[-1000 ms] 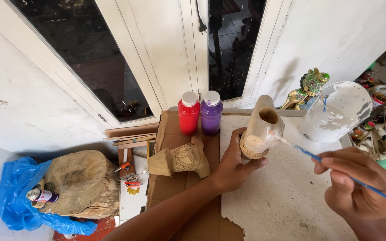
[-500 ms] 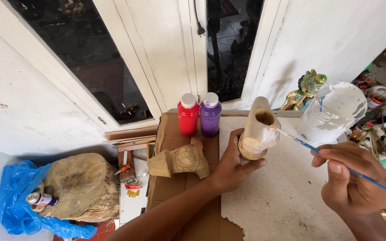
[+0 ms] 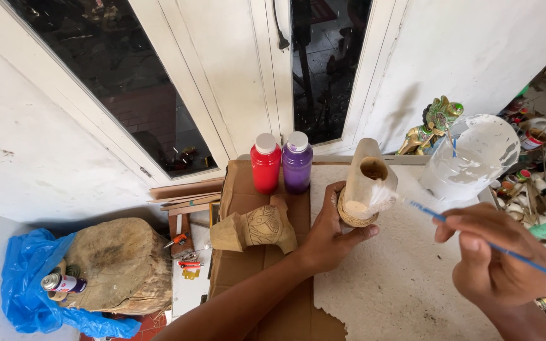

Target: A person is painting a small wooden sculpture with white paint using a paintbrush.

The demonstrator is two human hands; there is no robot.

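At centre right of the frame, the left hand [image 3: 330, 237] is clamped around a carved wooden figure [image 3: 366, 183], held upright over the white foam sheet [image 3: 399, 284]. Lower right, the right hand [image 3: 497, 256] pinches a thin blue paintbrush [image 3: 431, 213], its tip touching the figure's white-painted patch. Red [image 3: 265, 163] and purple [image 3: 297, 162] paint bottles stand behind.

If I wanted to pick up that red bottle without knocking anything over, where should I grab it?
Probably the red bottle is best gripped around its body just below the white cap, coming from its left. It stands upright, and the purple bottle stands close against its right, so that side is blocked. The left hand holding the carving is in front and to the right, so the left stays free.
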